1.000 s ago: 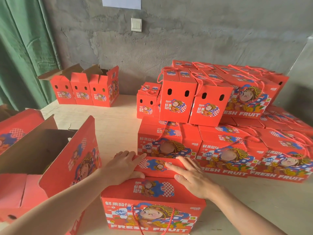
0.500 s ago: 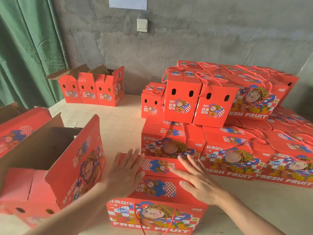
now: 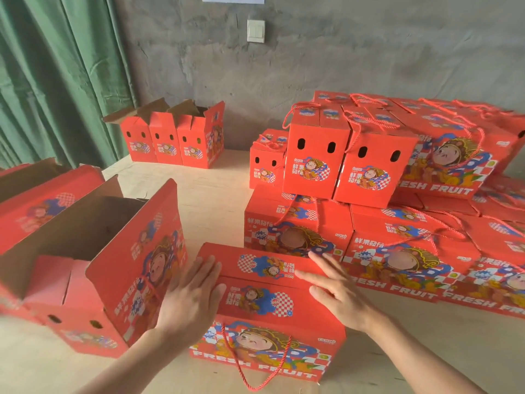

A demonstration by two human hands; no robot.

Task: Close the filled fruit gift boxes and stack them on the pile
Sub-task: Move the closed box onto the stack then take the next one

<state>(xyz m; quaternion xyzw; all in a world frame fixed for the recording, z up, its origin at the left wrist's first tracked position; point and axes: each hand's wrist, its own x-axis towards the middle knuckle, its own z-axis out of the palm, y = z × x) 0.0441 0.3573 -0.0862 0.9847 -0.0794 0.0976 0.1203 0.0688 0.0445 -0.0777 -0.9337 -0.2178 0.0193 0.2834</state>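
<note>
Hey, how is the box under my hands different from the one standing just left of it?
The near box is shut, top flaps folded flat under your left hand and right hand; the left box stands open, flaps up, brown cardboard showing. The near box faces the camera with its long FRESH FRUIT side; the left box with its narrow end and two oval holes. Both are red with the same cartoon print.
</note>
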